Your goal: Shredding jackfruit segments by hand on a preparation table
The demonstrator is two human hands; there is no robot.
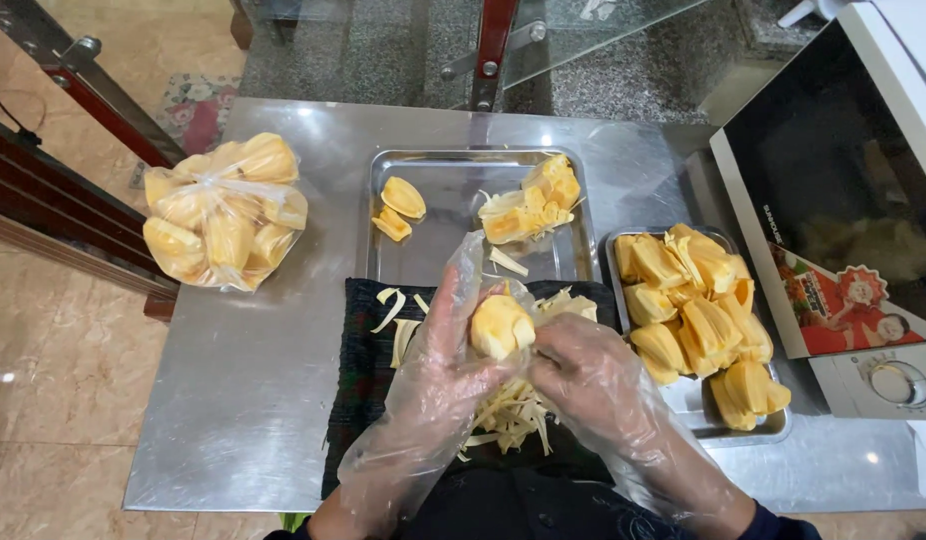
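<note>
view: a steel desk [243, 400] is seen from above, from a head camera.
left hand [438, 375]: gloved in clear plastic, closed around a yellow jackfruit pod [500, 325] held over a dark cloth [358, 380].
right hand [588, 375]: gloved, fingers pinched at the pod's side.
step: the pod seems to be mid-cleaning, pale fibres [508, 410] being stripped.
next move: a firm grip and a gentle pull are judged needed.
nearby: cleaned pods on the right tray [773, 432]; scraps in the middle tray [453, 170]; a bagged batch [223, 210] at left.

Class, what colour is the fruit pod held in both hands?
Yellow-orange pod, seen in the head view.
</note>
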